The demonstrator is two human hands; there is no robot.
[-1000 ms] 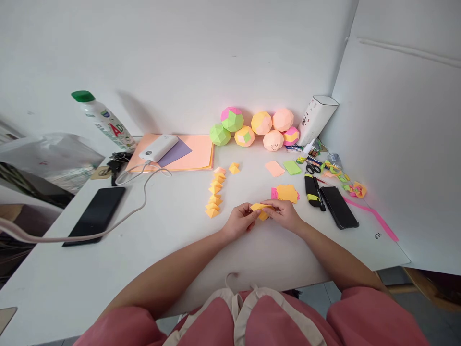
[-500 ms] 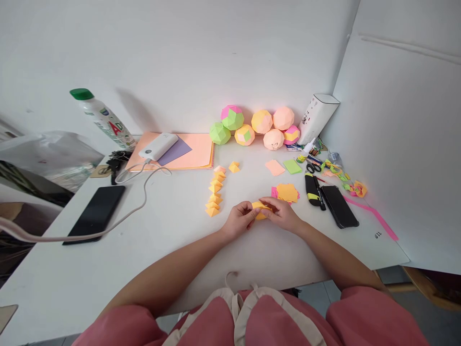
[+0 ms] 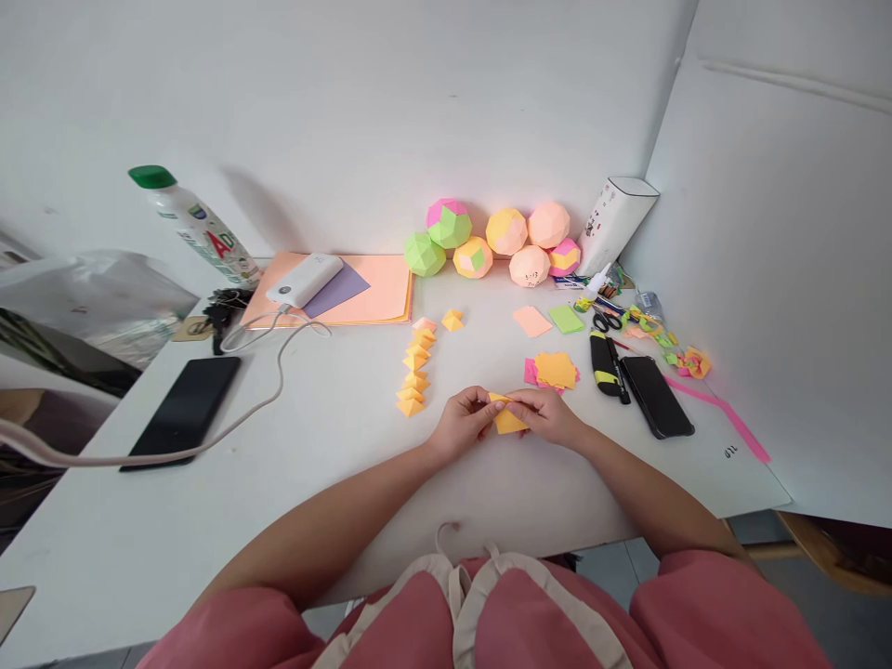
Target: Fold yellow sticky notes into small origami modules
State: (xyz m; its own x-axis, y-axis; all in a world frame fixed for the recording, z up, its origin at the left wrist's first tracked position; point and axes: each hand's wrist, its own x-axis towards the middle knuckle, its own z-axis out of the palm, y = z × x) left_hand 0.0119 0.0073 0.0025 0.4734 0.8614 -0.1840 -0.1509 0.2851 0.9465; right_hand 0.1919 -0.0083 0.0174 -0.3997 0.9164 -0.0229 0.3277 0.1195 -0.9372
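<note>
Between my two hands is a small orange paper (image 3: 510,423), partly hidden by the fingers. My left hand (image 3: 464,418) is closed on its left side, thumb on top. My right hand (image 3: 547,416) pinches the right side, its thumb also on the face of the paper. Left of my hands runs a row of folded orange paper pieces (image 3: 416,362), with a single folded piece (image 3: 452,321) beside its far end. Just beyond my right hand lies a stack of orange paper (image 3: 556,370) over pink sheets (image 3: 531,372).
Several faceted paper balls (image 3: 507,232) sit along the wall. Peach (image 3: 532,321) and green sheets (image 3: 566,319) lie mid-table. To the right are scissors (image 3: 606,321), a cutter (image 3: 603,364) and a phone (image 3: 656,397). At left, a cable (image 3: 279,372) crosses near a dark tablet-like device (image 3: 185,409).
The orange paper has turned in my fingers, so a flat lower portion now shows below my thumbs. Both hands stay in nearly the same place.
</note>
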